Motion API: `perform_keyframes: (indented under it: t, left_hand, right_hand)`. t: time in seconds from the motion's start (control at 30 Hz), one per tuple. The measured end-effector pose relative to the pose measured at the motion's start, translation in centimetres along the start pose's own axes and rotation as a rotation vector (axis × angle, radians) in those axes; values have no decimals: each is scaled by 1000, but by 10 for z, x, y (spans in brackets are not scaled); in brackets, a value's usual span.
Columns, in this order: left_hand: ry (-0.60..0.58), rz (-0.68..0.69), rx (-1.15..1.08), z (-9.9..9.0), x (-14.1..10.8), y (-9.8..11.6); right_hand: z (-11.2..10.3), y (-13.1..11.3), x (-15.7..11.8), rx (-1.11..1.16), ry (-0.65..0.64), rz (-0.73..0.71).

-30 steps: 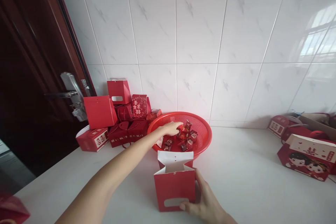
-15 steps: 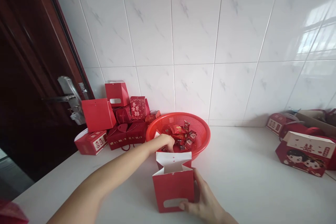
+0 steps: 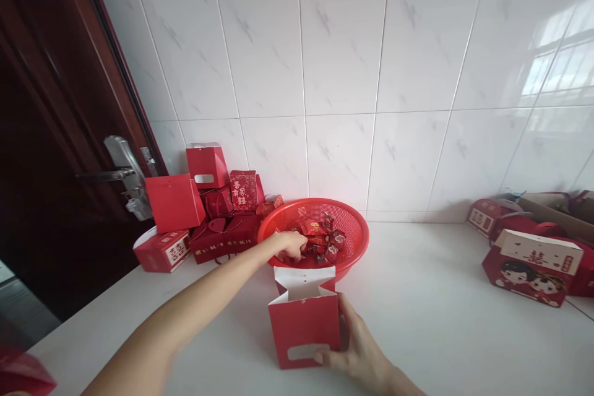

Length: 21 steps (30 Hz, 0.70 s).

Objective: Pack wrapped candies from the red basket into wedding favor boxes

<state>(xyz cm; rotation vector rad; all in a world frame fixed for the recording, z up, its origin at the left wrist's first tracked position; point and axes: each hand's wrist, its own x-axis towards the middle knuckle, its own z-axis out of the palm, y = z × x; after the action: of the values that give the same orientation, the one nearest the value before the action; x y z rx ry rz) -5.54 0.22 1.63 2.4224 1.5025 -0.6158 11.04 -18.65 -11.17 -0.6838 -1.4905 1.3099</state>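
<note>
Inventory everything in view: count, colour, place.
open box: 1, red, front centre
basket: 1, red, by wall
wrapped sweets: several, red, in basket
stacked boxes: several, red, left
cartoon box: 1, red and cream, right
other boxes: several, red, far right
carton: 1, brown, right
cropped item: 1, red, lower left
door: 1, dark red, left
handle: 1, silver, on door
wall: 1, white, back
counter: 1, white, below
left hand: 1, bare, in basket
right hand: 1, bare, on open box

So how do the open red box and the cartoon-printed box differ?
The open red box has a plain front with a pale rounded window; the cartoon-printed box shows two figures. The right hand holds the open red box, while neither hand touches the cartoon-printed box. Both have red sides.
</note>
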Motion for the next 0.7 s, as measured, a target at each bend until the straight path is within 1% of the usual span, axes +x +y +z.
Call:
perform_keyframes:
  t: [0.2,0.43,0.57,0.7]
  left_hand:
    - [123,75,-107,-4,-1,-12]
    - [279,155,-320,-10,-5,-21]
    - [312,151,-386,-12,-3,-26]
    - [288,126,-362,-10,6,-33]
  right_hand:
    - [1,0,1,-4,-1,-13]
    - [0,0,0,-26,-7,-2]
    - [-1,0,-1,-48,-5,2]
    - [-2,-1,-2,-69,0,-5]
